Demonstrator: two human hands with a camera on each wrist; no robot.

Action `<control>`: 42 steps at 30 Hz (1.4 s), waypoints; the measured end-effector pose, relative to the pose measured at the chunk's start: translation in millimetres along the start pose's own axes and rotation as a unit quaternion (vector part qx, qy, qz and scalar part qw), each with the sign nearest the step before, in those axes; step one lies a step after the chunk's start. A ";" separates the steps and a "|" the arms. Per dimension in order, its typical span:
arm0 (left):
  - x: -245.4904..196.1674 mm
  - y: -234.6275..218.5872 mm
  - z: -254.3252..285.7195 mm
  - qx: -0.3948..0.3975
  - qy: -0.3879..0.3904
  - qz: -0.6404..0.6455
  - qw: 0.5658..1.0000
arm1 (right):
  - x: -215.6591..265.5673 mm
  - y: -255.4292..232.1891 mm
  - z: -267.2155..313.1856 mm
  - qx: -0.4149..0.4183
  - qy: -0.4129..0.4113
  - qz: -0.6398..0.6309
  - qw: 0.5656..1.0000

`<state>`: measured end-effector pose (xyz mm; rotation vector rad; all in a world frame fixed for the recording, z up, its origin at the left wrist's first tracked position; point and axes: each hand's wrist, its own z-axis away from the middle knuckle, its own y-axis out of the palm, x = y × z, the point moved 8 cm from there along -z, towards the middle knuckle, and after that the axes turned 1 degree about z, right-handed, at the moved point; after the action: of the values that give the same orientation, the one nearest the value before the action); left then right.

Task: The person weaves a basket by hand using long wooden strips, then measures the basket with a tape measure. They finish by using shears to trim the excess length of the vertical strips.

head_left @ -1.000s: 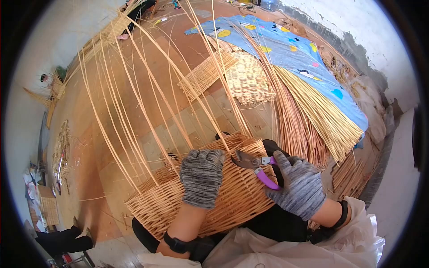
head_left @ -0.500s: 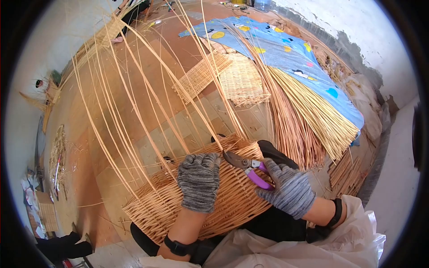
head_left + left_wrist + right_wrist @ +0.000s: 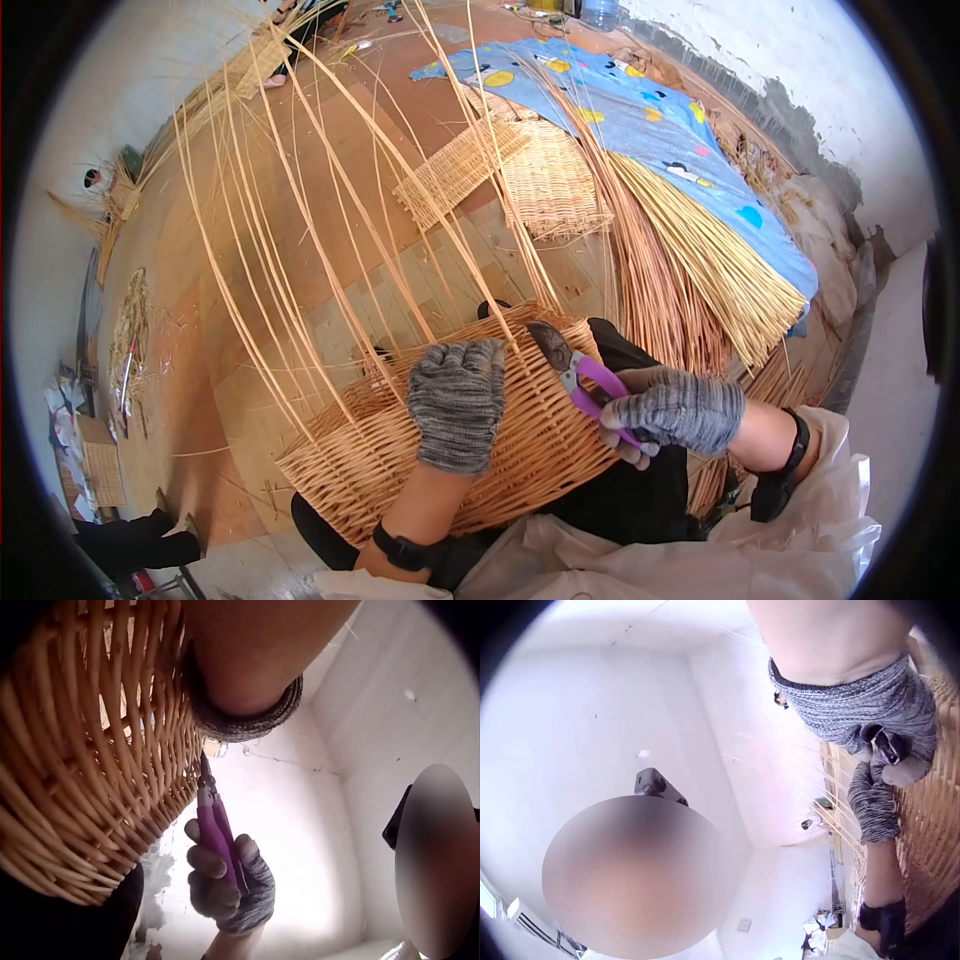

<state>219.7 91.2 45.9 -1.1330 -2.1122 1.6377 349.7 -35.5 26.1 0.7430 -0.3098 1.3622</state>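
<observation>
A wicker basket (image 3: 350, 470) lies on its side across the person's lap, with long upright stakes (image 3: 375, 330) fanning out from its far edge. My left hand (image 3: 457, 405), in a grey knitted glove, rests on the upper edge of the weave with its fingers curled over it; the fingertips are hidden. In my right hand (image 3: 680, 408), gloved alike, are pruning shears with purple handles (image 3: 600, 380). Their dark blades (image 3: 548, 345) lie over the basket's right end, just right of a stake. The left wrist view shows the fingers wrapped around the handles (image 3: 217, 840).
Bundles of brown rods (image 3: 655, 270) and pale rods (image 3: 715, 255) lie at the right, beside a blue patterned cloth (image 3: 640, 120). Woven panels (image 3: 550, 180) lie on the floor ahead. Another person's legs (image 3: 135, 545) show at lower left.
The shears first shifted left to a stake's base, then drew back right, blades pointing more upward. My right hand has turned over and moved right. My left hand keeps its place on the basket.
</observation>
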 end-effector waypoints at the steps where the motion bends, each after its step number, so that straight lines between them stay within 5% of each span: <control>1: -0.1 -0.3 -0.5 0.004 -0.004 0.000 1.000 | 2.5 -0.7 -0.9 0.000 0.002 0.027 1.000; 2: 0.0 -0.5 0.1 -0.004 0.001 -0.004 1.000 | -2.6 -3.8 -10.1 0.003 -0.026 0.030 0.999; 5: -0.1 -0.5 0.9 -0.022 0.010 -0.009 1.000 | -35.4 7.1 -27.6 0.042 0.070 -0.024 0.996; 6: -0.6 -1.7 0.5 -0.020 0.008 -0.007 1.000 | -42.8 16.8 -30.0 0.080 0.095 -0.128 0.984; 9: -0.1 -0.2 1.2 -0.026 0.014 -0.002 1.000 | -11.4 10.3 -21.7 -0.091 -0.190 0.021 0.977; 10: 1.1 -0.7 2.6 -0.031 0.015 -0.001 0.999 | 10.7 3.5 -3.4 -0.229 -0.347 0.209 0.885; 13: 1.2 -0.6 0.5 -0.003 0.000 -0.002 1.000 | 13.3 -2.2 17.3 -0.202 -0.428 0.029 0.880; 17: 0.1 0.4 0.5 0.000 0.005 0.009 1.000 | 0.9 -15.3 5.0 -0.095 -0.409 -0.084 0.904; 21: 1.9 1.5 1.9 -0.013 0.006 0.009 1.000 | 26.0 4.8 16.0 0.026 -0.471 -0.137 0.871; 25: 1.6 1.5 1.0 -0.004 0.010 0.013 1.000 | 9.3 6.5 10.5 -0.047 -0.397 -0.097 0.911; 26: 2.4 2.2 0.8 -0.001 0.010 0.009 1.000 | 1.1 5.1 9.5 -0.107 -0.342 0.029 0.933; 29: 2.4 3.7 1.4 -0.002 0.011 0.002 1.000 | -26.7 11.4 -11.8 -0.042 -0.232 -0.056 0.970; 30: 2.0 2.3 1.8 -0.010 0.013 0.002 1.000 | -28.9 21.6 -11.8 0.060 -0.192 -0.182 0.962; 33: 3.2 4.8 2.9 -0.019 0.019 0.000 1.000 | -28.2 28.3 -5.7 0.076 -0.026 -0.243 0.967; 42: 3.4 3.9 1.2 -0.009 0.011 -0.001 1.000 | 3.8 28.4 -5.0 0.107 0.130 -0.088 0.982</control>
<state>218.4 93.0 41.0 -1.1479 -2.1180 1.6004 322.3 -28.6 33.2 0.7417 0.1096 1.3168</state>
